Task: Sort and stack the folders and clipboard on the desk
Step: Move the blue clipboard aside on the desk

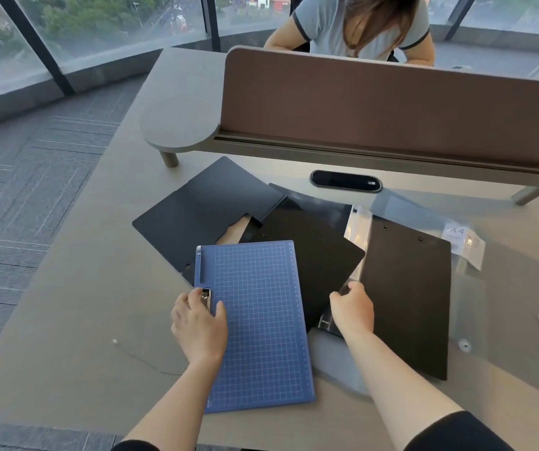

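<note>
A blue grid-patterned clipboard (261,323) lies near the desk's front, overlapping black boards. My left hand (198,323) rests on its left edge, fingers around the metal clip (205,297). My right hand (352,309) pinches the edge of a black board (313,255) in the middle of the pile. Another black clipboard (408,294) lies to the right, over clear plastic folders (502,304) with snap buttons and an A4 label. A black open folder (203,206) spreads at the back left.
The grey desk (99,320) carries a brown divider panel (391,109) with a raised shelf (180,128) at the back and a black cable port (346,180). A person sits behind the divider. A thin white cord (138,356) lies at the left.
</note>
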Available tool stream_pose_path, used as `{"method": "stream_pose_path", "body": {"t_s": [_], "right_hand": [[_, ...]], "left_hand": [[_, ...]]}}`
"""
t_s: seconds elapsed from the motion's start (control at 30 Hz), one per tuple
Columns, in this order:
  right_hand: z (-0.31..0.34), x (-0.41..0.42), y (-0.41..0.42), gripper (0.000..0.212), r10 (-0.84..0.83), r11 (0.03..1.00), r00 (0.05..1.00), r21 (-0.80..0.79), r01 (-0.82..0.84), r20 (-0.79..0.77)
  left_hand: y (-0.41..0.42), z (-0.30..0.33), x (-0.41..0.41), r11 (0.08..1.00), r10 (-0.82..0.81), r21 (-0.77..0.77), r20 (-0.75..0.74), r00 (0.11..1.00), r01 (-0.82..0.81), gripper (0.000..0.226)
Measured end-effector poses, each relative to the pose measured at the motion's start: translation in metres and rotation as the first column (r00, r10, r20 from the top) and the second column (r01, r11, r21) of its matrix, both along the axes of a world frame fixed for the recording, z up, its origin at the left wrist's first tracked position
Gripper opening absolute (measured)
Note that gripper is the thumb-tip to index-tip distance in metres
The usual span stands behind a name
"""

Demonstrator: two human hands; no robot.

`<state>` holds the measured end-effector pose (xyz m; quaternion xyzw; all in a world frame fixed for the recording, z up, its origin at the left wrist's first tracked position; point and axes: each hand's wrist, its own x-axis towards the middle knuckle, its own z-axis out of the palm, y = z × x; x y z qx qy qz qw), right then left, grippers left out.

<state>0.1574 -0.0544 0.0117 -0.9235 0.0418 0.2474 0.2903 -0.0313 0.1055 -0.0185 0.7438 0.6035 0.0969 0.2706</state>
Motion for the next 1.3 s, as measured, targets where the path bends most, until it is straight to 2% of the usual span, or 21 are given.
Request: {"method": "stream_pose_path", "body": {"t_s": [0.1, 0.23, 0.3, 0.5, 0.57, 0.67, 0.83, 0.97, 1.13, 1.3], "right_hand": [[-0.003, 0.010, 0.001, 0.030, -0.050, 0.999, 0.997, 0.009, 0.051, -0.051], [-0.007, 0.025, 0.003, 0.029, -0.137, 0.982, 0.981, 0.110, 0.153, -0.141], [-0.005, 0.032, 0.006, 0.034, -0.176, 0.968, 0.966, 0.145, 0.205, -0.189], [-0.007, 0.045, 0.008, 0.031, -0.280, 0.925, 0.912, 0.168, 0.339, -0.299], [-0.008, 0.046, 0.007, 0.028, -0.273, 0.926, 0.918, 0.182, 0.332, -0.286], [-0.011, 0.046, 0.003, 0.013, -0.247, 0.923, 0.936, 0.233, 0.306, -0.252], [-0.009, 0.047, -0.001, 0.021, -0.195, 0.914, 0.950, 0.306, 0.267, -0.244], [-0.008, 0.046, -0.002, 0.018, -0.147, 0.929, 0.968, 0.309, 0.206, -0.205], [-0.009, 0.045, -0.006, 0.013, -0.129, 0.929, 0.974, 0.320, 0.184, -0.185], [-0.010, 0.045, -0.013, 0.014, -0.150, 0.894, 0.977, 0.401, 0.200, -0.153]], "left_hand": [[-0.004, -0.002, 0.012, 0.984, -0.178, 0.031, -0.001, 0.984, 0.178, 0.047], [-0.011, -0.006, 0.027, 0.941, -0.338, -0.027, -0.050, 0.940, 0.337, 0.052], [-0.015, -0.008, 0.033, 0.924, -0.382, -0.039, -0.085, 0.920, 0.380, 0.053], [-0.029, -0.007, 0.047, 0.896, -0.443, -0.067, -0.123, 0.888, 0.438, 0.060], [-0.037, -0.006, 0.053, 0.881, -0.473, -0.068, -0.135, 0.871, 0.468, 0.062], [-0.051, -0.005, 0.064, 0.856, -0.517, -0.065, -0.138, 0.845, 0.513, 0.065], [-0.069, -0.002, 0.083, 0.823, -0.566, -0.079, -0.192, 0.802, 0.562, 0.074], [-0.076, 0.001, 0.092, 0.808, -0.586, -0.091, -0.235, 0.776, 0.582, 0.077], [-0.077, 0.002, 0.097, 0.808, -0.581, -0.066, -0.243, 0.776, 0.585, 0.072], [-0.075, 0.002, 0.095, 0.821, -0.562, -0.053, -0.240, 0.791, 0.568, 0.071]]}}
